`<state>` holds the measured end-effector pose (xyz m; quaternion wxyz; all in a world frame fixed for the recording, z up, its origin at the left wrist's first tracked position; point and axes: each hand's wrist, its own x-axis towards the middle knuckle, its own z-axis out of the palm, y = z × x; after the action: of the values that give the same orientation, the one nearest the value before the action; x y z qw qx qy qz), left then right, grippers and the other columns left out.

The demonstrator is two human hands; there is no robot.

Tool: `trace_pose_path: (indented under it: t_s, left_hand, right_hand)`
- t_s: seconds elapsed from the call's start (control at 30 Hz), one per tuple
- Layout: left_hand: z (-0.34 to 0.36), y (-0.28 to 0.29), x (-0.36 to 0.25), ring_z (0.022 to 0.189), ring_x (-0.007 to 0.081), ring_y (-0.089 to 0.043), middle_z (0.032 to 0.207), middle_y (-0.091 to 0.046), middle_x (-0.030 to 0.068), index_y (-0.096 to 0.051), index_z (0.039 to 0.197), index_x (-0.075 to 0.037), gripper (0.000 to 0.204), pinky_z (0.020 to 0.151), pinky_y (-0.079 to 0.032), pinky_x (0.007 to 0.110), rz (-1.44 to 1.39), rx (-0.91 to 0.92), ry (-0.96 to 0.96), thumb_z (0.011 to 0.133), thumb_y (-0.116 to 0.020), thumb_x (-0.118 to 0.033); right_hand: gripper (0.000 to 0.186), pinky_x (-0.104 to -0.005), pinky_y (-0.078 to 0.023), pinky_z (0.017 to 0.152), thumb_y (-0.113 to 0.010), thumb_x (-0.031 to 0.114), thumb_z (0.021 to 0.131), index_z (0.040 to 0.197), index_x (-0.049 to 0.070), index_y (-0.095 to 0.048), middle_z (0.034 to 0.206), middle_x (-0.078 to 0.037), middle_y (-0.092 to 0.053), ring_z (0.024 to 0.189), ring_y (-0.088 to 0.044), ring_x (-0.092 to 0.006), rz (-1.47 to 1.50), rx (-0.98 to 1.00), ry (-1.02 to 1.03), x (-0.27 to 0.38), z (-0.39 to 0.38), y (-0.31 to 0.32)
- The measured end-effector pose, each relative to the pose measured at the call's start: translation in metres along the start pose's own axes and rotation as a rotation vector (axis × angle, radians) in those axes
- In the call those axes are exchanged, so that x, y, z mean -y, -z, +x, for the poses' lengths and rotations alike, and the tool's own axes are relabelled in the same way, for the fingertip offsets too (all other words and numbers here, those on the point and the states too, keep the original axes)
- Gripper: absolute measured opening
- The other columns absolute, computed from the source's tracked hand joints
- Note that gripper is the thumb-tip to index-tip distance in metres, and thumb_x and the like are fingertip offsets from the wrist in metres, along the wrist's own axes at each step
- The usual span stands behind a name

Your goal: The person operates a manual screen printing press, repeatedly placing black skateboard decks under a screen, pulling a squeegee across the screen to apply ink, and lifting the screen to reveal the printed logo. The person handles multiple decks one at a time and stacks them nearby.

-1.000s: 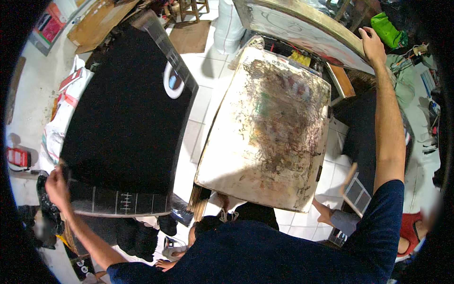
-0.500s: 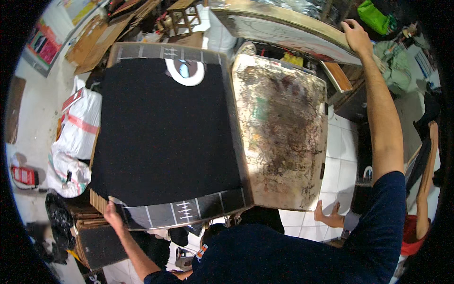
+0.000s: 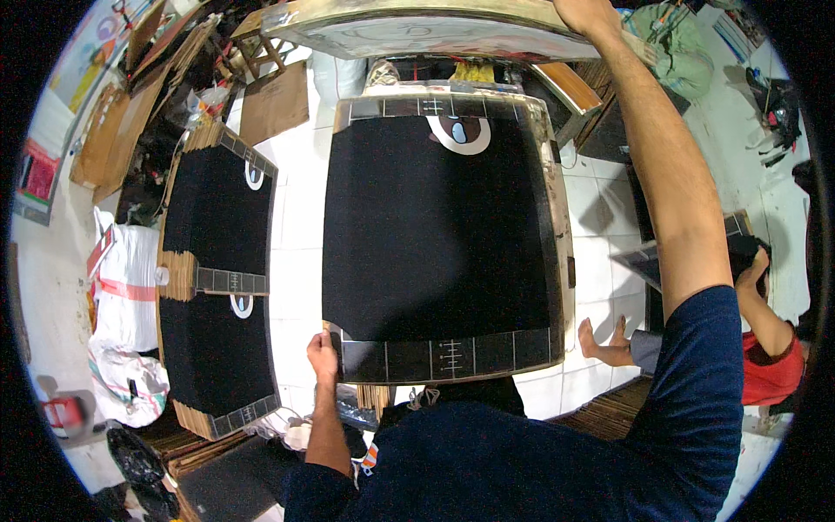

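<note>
My left hand grips the lower left corner of a board covered in black fabric, with dark gridded strips at both ends and a white, brown and blue print near its top. This board lies over the stained platen, whose right edge shows alongside it. Above, my right hand is closed on the wooden edge of a raised screen frame with a pale mesh.
Similar printed boards lie in stacks at left beside white sacks and cardboard. At right a co-worker in red handles another dark board. A bare foot rests on the tiled floor.
The black board has moved rightward from beside the stained platen to cover it, with my left hand on it. My right hand and the frame sit higher in the picture.
</note>
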<state>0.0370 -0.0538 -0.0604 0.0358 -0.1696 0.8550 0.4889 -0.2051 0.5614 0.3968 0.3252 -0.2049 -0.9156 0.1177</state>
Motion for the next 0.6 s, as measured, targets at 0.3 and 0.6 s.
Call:
trace_pose_path:
  t_s: [0.3,0.6]
  left_hand:
    - [0.000,-0.029,-0.022,0.067,0.0261,-0.056,0.072,-0.063,0.0176,-0.064,0.089,0.007,0.039,0.067,-0.046,0.044,0.163,0.032,-0.098,0.105,-0.055,-0.027]
    - [-0.010,-0.017,-0.030,0.071,0.0279,-0.060,0.078,-0.067,0.0194,-0.064,0.089,0.007,0.039,0.070,-0.049,0.045,0.212,0.054,-0.046,0.102,-0.061,-0.030]
  right_hand:
    - [0.050,-0.0491,-0.051,0.101,-0.055,0.048,0.091,0.123,0.014,-0.071,0.124,-0.020,-0.071,0.118,-0.066,-0.0384,-0.065,0.037,-0.036,0.012,0.012,0.010]
    - [0.051,-0.0474,-0.050,0.103,-0.055,0.048,0.089,0.122,0.013,-0.072,0.127,-0.020,-0.070,0.121,-0.065,-0.0373,-0.046,0.078,-0.016,0.013,0.029,0.012]
